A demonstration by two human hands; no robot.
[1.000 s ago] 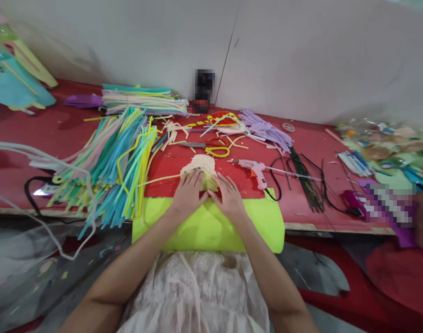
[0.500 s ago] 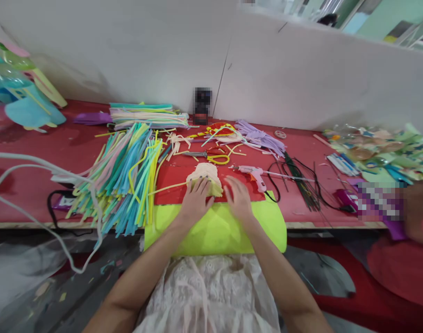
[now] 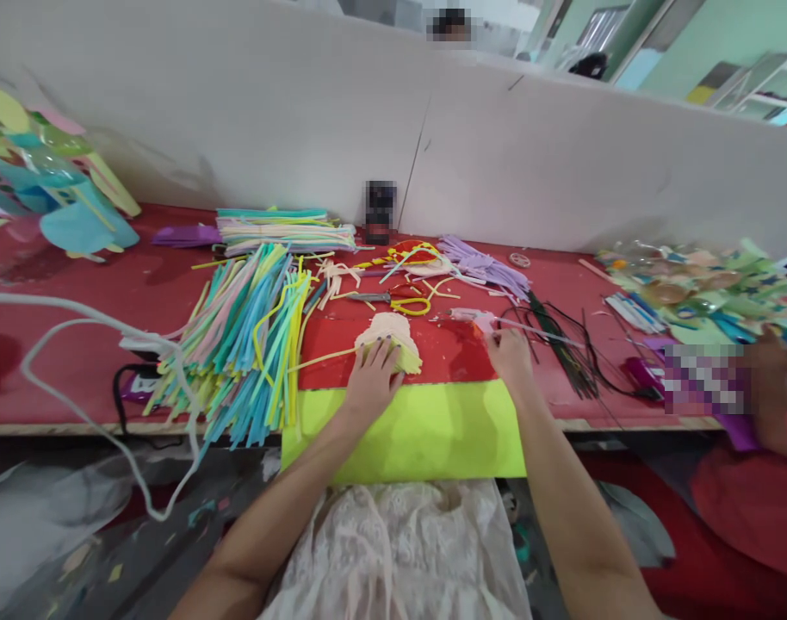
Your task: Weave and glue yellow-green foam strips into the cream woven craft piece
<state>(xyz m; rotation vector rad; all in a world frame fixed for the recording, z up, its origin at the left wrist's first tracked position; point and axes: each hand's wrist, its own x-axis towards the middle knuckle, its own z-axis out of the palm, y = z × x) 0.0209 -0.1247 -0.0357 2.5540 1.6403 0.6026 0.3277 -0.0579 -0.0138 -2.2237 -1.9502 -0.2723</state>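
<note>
My left hand (image 3: 371, 379) lies with its fingers stretched over a cream and pale-yellow craft piece (image 3: 392, 331), which looks built up from rows of soft strip. A pale-yellow strip (image 3: 325, 357) runs left from that piece. Under the piece is a red sheet (image 3: 329, 331). To the right, my right hand (image 3: 511, 357) is closed around the handle of a pink hot glue gun (image 3: 467, 315), whose nozzle points left. A glue stick (image 3: 536, 331) juts from the gun's back. Scissors (image 3: 410, 303) with yellow and red handles lie behind the craft piece.
A thick pile of coloured pipe cleaners (image 3: 238, 336) sits left, beside a looping white cable (image 3: 64, 400). Dark green stems (image 3: 561, 353) and a black cord lie right. A lime-green cloth (image 3: 406, 430) covers the table edge. Another person's hand (image 3: 771, 379) is at far right.
My right hand has moved right, from beside the craft piece to the glue gun, and closed on its handle. My left hand stays on the craft piece. The view has shifted slightly.
</note>
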